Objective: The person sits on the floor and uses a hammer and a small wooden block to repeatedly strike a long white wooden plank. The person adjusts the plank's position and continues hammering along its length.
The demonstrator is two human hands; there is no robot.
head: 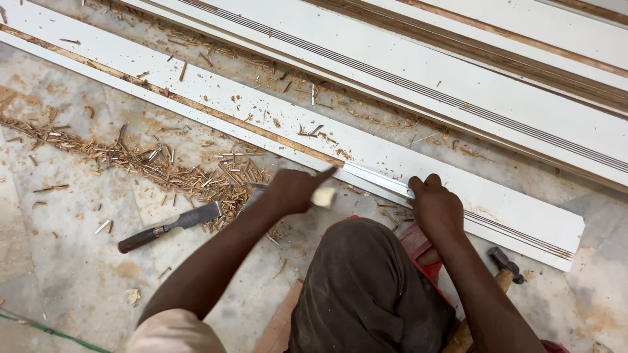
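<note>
Both hands [297, 191] [435, 206] on white board [275, 108] (edge)

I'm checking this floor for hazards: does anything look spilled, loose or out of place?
Yes. Wood chips lie strewn in a band across the floor, left of the left hand. A chisel lies loose among them, blade bare. A hammer rests on the floor beside the right hand, close to the board.

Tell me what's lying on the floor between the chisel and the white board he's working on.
In the head view, a heap of wood shavings lies on the marble floor between the chisel and the white board.
</note>
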